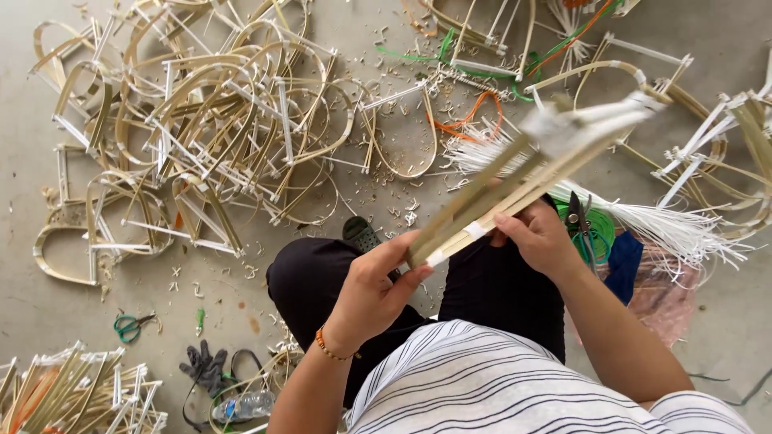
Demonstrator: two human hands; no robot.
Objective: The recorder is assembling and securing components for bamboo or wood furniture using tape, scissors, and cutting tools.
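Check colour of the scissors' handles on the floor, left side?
Green handles on the scissors, clearest in the head view.

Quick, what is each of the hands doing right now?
Left hand: closed around the near end of the bamboo strip bundle.
Right hand: closed, gripping the same bundle further along.

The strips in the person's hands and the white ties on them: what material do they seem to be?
Strips: probably split bamboo or cane, matte tan, flat and stiff. White ties: likely plastic strapping, smooth and bright, wrapped around the bundle. Left hand and right hand grip it.
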